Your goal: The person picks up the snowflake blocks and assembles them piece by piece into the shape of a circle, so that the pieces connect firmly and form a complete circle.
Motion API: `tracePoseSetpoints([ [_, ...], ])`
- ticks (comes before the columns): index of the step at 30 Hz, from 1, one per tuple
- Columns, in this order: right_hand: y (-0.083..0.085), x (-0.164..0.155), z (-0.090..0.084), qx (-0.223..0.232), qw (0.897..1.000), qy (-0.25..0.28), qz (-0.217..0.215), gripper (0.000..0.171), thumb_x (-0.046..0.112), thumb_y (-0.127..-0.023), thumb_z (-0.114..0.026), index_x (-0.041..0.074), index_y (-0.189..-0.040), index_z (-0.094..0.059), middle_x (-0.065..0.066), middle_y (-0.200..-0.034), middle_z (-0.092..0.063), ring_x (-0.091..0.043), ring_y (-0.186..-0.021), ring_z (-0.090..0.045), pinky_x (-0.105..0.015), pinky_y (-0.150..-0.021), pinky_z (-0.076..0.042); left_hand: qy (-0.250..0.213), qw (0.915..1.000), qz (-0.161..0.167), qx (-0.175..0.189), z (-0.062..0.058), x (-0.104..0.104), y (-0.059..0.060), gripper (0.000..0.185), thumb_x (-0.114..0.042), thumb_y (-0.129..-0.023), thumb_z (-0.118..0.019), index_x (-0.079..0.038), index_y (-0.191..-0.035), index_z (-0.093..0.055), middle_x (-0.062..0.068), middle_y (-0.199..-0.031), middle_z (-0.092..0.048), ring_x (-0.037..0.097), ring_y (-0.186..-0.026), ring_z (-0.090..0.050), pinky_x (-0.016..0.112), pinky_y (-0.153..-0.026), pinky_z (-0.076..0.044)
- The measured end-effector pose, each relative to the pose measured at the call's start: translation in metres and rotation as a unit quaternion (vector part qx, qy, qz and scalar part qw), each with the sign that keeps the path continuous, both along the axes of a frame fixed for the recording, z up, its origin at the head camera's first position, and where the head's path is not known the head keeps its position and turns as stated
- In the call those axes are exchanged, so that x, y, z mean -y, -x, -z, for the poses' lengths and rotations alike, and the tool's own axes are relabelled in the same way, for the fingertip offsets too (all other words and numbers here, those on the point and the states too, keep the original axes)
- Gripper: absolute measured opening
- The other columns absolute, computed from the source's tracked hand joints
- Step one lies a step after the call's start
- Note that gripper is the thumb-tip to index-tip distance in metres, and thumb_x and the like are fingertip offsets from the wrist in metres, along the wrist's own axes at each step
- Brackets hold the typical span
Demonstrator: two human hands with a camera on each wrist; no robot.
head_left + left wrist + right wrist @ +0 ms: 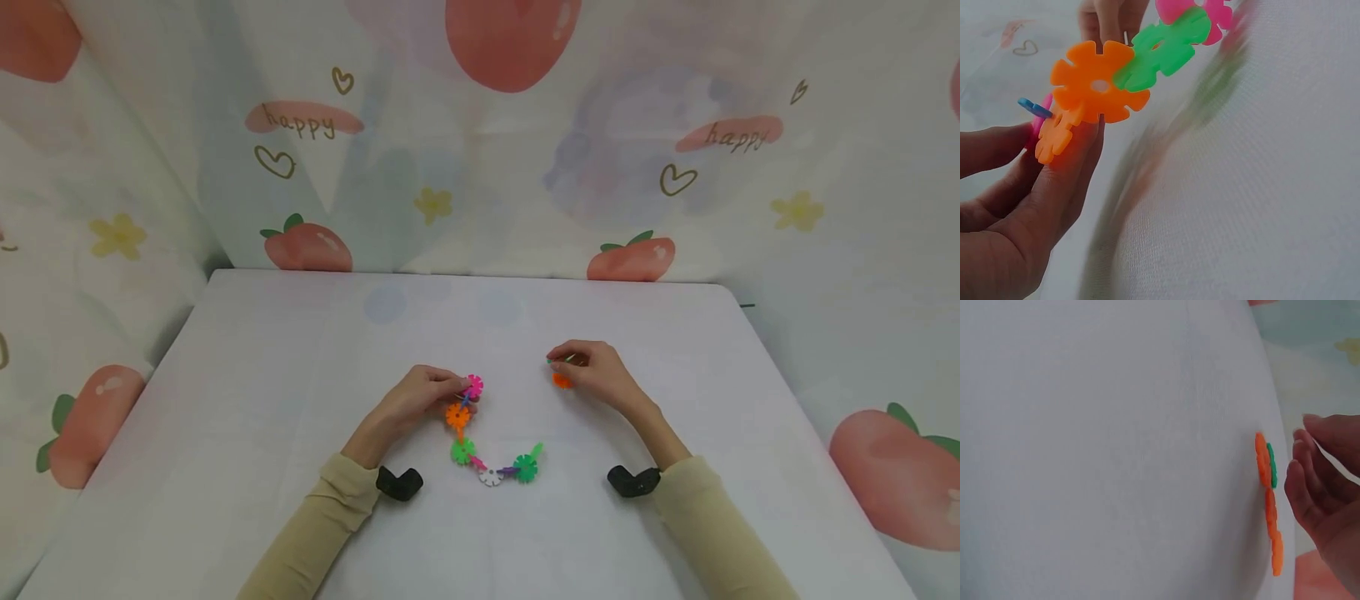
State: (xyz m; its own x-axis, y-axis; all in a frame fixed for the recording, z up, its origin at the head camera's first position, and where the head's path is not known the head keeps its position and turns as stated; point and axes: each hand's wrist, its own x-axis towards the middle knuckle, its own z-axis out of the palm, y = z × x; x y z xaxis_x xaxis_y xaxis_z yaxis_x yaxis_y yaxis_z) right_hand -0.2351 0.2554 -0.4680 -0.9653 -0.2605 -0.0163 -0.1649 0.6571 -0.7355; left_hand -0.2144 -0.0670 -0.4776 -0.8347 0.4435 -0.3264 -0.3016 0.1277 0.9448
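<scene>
My left hand (450, 392) pinches the top end of a chain of snowflake-shaped plastic pieces (480, 442) that lies curved on the white table (300, 350). The chain runs pink (473, 386), orange (457, 415), green, white, green. In the left wrist view my fingers (1054, 187) grip a small orange piece (1052, 139) joined to a big orange one (1097, 81), then a green one (1163, 47). My right hand (564, 365) hovers with loosely curled fingers (1307, 487) next to loose orange pieces (1270, 506) and a green one (1271, 465), a small gap between them.
A cloth printed with strawberries and hearts (480, 167) hangs behind and at both sides of the table. Black wrist mounts (399, 482) sit at both cuffs. The table's far edge (465, 275) meets the cloth.
</scene>
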Motion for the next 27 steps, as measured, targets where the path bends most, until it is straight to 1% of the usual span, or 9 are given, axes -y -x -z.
tracePoseSetpoints([
  [3,0.003,-0.005,0.002,-0.002,1.0,-0.017,0.02,0.023,0.015,-0.096,-0.072,0.004,-0.116,-0.074,-0.012,-0.108,-0.075,-0.024,-0.092,-0.067,-0.024,-0.072,-0.055,0.009,0.9999,0.003,-0.006,0.001,0.001,0.0,0.028,-0.017,-0.103,-0.062,0.005,-0.114,-0.075,0.014,-0.106,-0.079,0.015,-0.094,-0.072,0.025,-0.086,-0.059],
  [7,0.007,-0.007,0.004,-0.002,0.998,-0.042,0.038,0.027,0.014,-0.095,-0.073,0.0,-0.118,-0.071,-0.017,-0.108,-0.072,-0.029,-0.093,-0.068,-0.027,-0.072,-0.056,0.011,0.9999,0.003,-0.011,0.001,0.002,0.001,0.028,-0.016,-0.103,-0.061,0.006,-0.114,-0.075,0.015,-0.107,-0.078,0.014,-0.095,-0.073,0.025,-0.087,-0.059],
  [12,0.013,0.0,0.007,-0.009,0.996,-0.078,0.036,0.032,0.014,-0.093,-0.075,-0.007,-0.117,-0.07,-0.021,-0.107,-0.067,-0.031,-0.092,-0.064,-0.033,-0.078,-0.055,0.012,0.9999,0.002,-0.01,0.002,0.002,0.001,0.028,-0.018,-0.102,-0.063,0.004,-0.114,-0.075,0.013,-0.107,-0.079,0.015,-0.096,-0.073,0.026,-0.087,-0.059],
  [16,0.016,0.005,0.008,-0.01,0.995,-0.093,0.032,0.031,0.014,-0.091,-0.076,-0.007,-0.113,-0.069,-0.021,-0.106,-0.065,-0.03,-0.089,-0.06,-0.034,-0.077,-0.052,0.008,0.9999,0.004,-0.006,0.001,0.001,0.001,0.028,-0.019,-0.101,-0.064,0.004,-0.114,-0.075,0.013,-0.106,-0.079,0.016,-0.096,-0.073,0.026,-0.085,-0.059],
  [21,0.015,0.007,0.008,-0.004,0.997,-0.074,0.026,0.027,0.012,-0.091,-0.077,-0.001,-0.11,-0.064,-0.017,-0.101,-0.068,-0.026,-0.086,-0.061,-0.031,-0.075,-0.053,0.006,0.9999,0.007,-0.006,0.001,0.0,0.001,0.028,-0.019,-0.102,-0.064,0.004,-0.113,-0.074,0.014,-0.107,-0.078,0.017,-0.095,-0.073,0.027,-0.084,-0.059],
  [24,0.013,0.01,0.007,-0.012,0.998,-0.054,0.018,0.025,0.012,-0.091,-0.077,0.0,-0.11,-0.066,-0.014,-0.097,-0.07,-0.025,-0.087,-0.064,-0.031,-0.077,-0.055,0.009,0.9999,0.009,-0.009,0.001,0.001,0.001,0.029,-0.018,-0.102,-0.062,0.005,-0.115,-0.073,0.016,-0.109,-0.078,0.016,-0.096,-0.073,0.027,-0.085,-0.059],
  [27,0.01,0.014,0.007,-0.025,0.999,-0.031,0.0,0.024,0.011,-0.091,-0.079,0.002,-0.11,-0.07,-0.012,-0.096,-0.073,-0.022,-0.087,-0.067,-0.026,-0.077,-0.055,0.012,0.9998,0.011,-0.013,0.001,0.002,0.001,0.031,-0.018,-0.103,-0.061,0.007,-0.116,-0.072,0.016,-0.111,-0.077,0.016,-0.096,-0.072,0.027,-0.085,-0.059],
])
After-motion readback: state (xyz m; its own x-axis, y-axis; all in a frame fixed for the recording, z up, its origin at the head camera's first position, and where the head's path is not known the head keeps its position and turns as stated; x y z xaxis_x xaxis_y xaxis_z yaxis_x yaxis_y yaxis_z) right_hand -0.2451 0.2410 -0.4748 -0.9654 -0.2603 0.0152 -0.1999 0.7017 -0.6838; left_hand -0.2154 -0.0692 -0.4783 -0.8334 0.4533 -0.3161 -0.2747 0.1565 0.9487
